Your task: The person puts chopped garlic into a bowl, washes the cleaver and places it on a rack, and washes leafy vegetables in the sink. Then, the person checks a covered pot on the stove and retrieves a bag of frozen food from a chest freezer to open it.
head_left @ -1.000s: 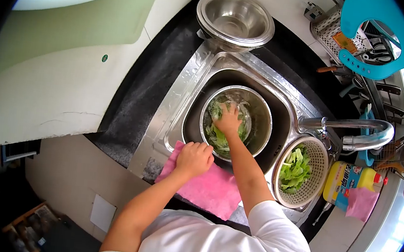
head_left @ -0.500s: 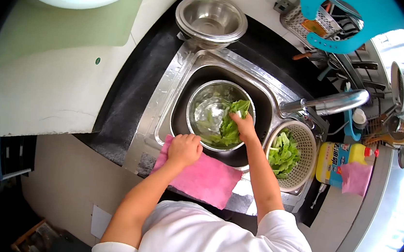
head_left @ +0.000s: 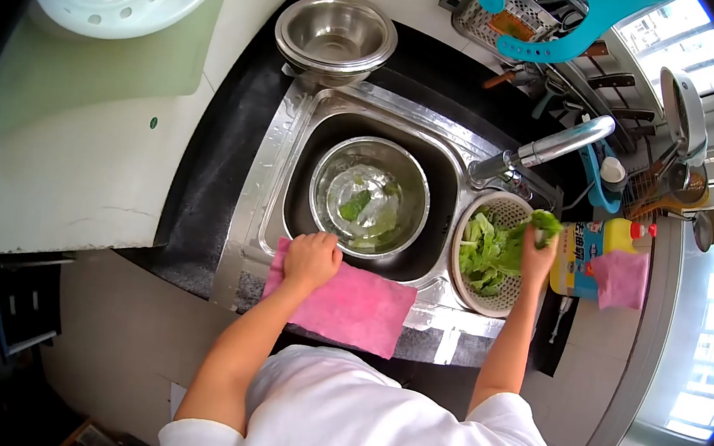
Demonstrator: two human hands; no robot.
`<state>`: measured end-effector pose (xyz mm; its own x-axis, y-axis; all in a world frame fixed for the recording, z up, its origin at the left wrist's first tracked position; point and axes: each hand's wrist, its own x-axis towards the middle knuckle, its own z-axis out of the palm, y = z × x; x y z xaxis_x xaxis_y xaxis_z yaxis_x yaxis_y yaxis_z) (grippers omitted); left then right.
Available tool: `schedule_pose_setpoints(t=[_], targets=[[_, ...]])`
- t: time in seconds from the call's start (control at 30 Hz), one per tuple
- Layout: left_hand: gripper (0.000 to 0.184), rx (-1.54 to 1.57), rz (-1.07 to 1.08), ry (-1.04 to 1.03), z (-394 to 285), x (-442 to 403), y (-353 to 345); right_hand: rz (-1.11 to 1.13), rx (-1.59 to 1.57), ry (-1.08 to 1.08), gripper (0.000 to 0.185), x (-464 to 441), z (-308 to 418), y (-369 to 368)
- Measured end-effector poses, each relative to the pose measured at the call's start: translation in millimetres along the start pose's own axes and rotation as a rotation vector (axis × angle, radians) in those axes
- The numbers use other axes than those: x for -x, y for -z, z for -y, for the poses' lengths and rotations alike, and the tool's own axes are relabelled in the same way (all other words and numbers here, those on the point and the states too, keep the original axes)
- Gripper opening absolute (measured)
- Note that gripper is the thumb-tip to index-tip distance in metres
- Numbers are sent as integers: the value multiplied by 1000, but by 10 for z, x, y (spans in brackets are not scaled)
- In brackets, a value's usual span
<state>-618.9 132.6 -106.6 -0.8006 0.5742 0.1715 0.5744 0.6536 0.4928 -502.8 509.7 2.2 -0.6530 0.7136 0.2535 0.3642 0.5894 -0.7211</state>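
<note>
My right hand point(head_left: 539, 256) is closed on a bunch of leafy greens point(head_left: 543, 227) at the right rim of the white colander point(head_left: 517, 206). More green leaves point(head_left: 485, 254) lie inside that colander. My left hand point(head_left: 312, 259) rests at the sink's front edge on a pink cloth point(head_left: 357, 312), its fingers curled; whether it grips the cloth I cannot tell. In the sink point(head_left: 294, 184) stands a steel bowl point(head_left: 415, 186) of water with a few leaf pieces point(head_left: 355, 205) in it.
Stacked steel bowls point(head_left: 335, 36) stand behind the sink. The faucet point(head_left: 564, 142) reaches over the sink's right rear. A yellow bottle point(head_left: 619, 236) with a pink cloth point(head_left: 620, 279) stands right of the colander. Knives point(head_left: 613, 81) and utensils hang at the back right.
My right hand has lifted the greens out of the steel bowl and carried them right to the colander. My left hand has stayed on the pink cloth. The view has shifted slightly.
</note>
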Motion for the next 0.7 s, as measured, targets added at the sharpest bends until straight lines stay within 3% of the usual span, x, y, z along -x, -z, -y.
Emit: schedule_pose_setpoints(t=[0.07,0.1,0.17,0.23,0.33,0.37,0.43,0.47,0.5,0.6,0.7], targets=[[10,2,5,-5,-4,18,-1,192,492,100,50,127,-297,-131],[10,9,-3,-1,-2,11,-14,397,980,-158,55,274,-258,-160],[11,12,-5,8,2,-14,-1,292,858,-17,45,301,-231,-321],[11,-5,0,2,-10,-12,13,81,624,227,16,274,60,-615],[11,-11,-6,0,1,-13,-5,239,284,245,12,379,453,-1425],[11,-14,-4,10,1,-17,-10,325,164,438,14,385,436,-1723],[8,3,-32,10,5,-21,-11,481,207,588,28,418,304,-2365],[8,-1,-35,23,10,-25,-17,576,314,536,46,458,178,-2651],[7,-2,-45,15,15,-25,-25,588,309,544,46,470,177,-2794],[7,-1,-55,13,21,-14,-29,833,567,176,68,506,96,-3050],[7,17,-46,13,15,-22,-14,1045,717,102,69,613,181,-2990]])
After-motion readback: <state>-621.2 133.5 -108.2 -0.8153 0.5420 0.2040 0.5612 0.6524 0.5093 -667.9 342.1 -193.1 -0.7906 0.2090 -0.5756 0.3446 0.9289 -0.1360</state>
